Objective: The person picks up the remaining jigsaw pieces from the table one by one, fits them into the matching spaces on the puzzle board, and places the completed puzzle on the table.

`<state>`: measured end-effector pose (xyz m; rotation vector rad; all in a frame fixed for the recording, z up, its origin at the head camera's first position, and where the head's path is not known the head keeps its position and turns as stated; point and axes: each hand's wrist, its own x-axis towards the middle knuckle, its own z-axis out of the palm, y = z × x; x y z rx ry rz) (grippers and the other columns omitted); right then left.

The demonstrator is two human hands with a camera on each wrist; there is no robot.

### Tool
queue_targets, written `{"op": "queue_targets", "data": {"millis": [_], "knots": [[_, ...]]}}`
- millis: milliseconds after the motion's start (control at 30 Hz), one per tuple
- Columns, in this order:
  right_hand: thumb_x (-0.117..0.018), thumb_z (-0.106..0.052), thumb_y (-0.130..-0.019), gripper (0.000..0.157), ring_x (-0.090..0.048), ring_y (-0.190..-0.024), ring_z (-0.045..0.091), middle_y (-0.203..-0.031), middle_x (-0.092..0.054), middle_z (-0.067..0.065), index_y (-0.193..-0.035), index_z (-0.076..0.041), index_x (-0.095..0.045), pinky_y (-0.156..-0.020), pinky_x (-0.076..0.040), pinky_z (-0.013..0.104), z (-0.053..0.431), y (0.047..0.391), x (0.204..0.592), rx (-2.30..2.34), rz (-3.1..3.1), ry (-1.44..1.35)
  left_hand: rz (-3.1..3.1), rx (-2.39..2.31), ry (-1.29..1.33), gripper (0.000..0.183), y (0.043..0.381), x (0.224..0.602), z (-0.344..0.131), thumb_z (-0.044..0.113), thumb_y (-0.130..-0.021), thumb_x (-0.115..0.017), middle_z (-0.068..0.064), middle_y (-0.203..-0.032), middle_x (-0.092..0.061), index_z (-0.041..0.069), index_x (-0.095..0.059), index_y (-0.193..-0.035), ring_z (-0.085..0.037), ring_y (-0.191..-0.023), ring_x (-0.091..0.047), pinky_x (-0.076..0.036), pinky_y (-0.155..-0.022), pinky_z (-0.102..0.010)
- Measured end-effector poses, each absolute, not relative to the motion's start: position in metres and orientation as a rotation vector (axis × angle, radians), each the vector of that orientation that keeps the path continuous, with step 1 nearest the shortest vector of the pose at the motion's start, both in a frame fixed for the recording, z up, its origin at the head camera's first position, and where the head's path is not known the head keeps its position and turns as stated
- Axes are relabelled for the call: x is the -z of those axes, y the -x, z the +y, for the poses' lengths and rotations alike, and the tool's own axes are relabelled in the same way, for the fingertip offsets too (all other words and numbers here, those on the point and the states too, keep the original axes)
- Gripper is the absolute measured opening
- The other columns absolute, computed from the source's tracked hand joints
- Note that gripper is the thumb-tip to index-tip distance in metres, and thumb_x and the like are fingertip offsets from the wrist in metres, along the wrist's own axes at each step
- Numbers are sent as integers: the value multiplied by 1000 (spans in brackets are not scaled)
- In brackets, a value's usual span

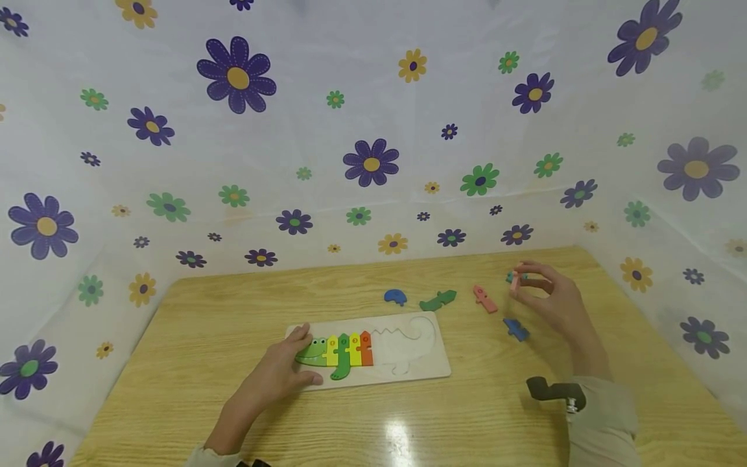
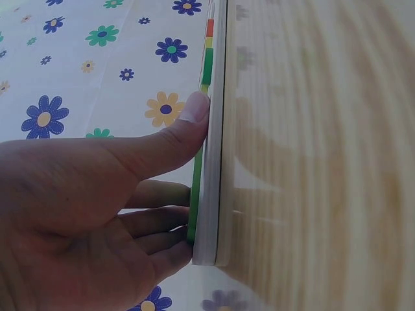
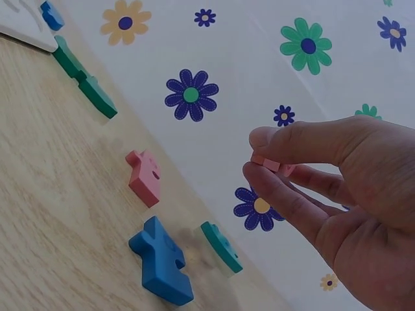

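Note:
A wooden crocodile puzzle board lies on the table. Its left part is filled with the green head and yellow, green and orange pieces, while bare outlines show on the right. My left hand rests on the board's left end, thumb by the near edge and fingers by the head. Above the table on the right, my right hand pinches a pink puzzle piece between thumb and fingertips. Near it on the table are another pink piece, a blue piece and a teal piece.
Behind the board lie a blue curved piece and a green leg piece. A white flower-print sheet encloses the back and sides of the wooden table. A dark wrist mount sticks out from the right sleeve.

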<state>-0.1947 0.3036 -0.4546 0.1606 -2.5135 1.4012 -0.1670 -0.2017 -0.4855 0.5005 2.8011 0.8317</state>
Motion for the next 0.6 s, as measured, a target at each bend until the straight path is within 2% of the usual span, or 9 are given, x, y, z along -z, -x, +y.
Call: {"op": "queue_targets", "data": {"millis": [267, 600], "knots": [[-78, -10, -92, 43, -62, -96, -10, -149, -49, 23, -131, 1, -62, -73, -52, 10, 301, 194, 448, -1369, -2510, -167, 2796, -829, -491, 85, 167, 485, -201, 25, -81, -88, -21, -163, -32, -8, -48, -148, -40, -151, -27, -28, -121, -53], [-79, -12, -92, 44, -61, -99, -11, -152, -48, 21, -131, -2, -63, -72, -50, 10, 298, 191, 436, -1308, -2537, -178, 2792, -828, -482, 85, 166, 483, -200, 24, -81, -88, -21, -163, -32, -8, -47, -148, -40, -151, -26, -28, -121, -53]]}}
